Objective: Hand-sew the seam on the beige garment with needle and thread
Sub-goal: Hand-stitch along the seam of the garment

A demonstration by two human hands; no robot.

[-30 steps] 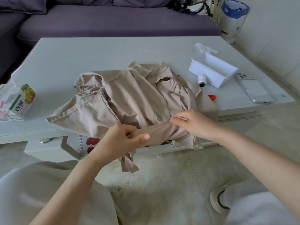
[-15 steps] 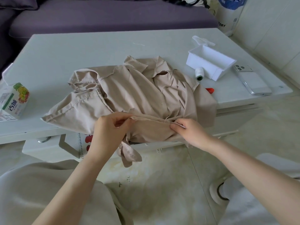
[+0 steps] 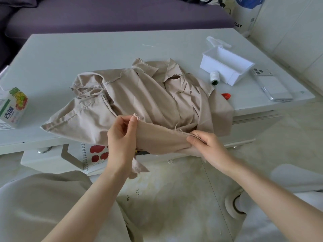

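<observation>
left hand (image 3: 122, 137) higher, thumb and fingers pinched | right hand (image 3: 210, 148) lower, fingertips pinched | forearms extended

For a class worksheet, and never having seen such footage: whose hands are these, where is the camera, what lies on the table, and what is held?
No machine: a person wears a camera on the head, looking down at their hands. On the table lie a beige garment, a white plastic box, a thread spool, a phone and a drink carton. The left hand and right hand each pinch the garment's near edge, holding it between them. No needle shows clearly.
</observation>
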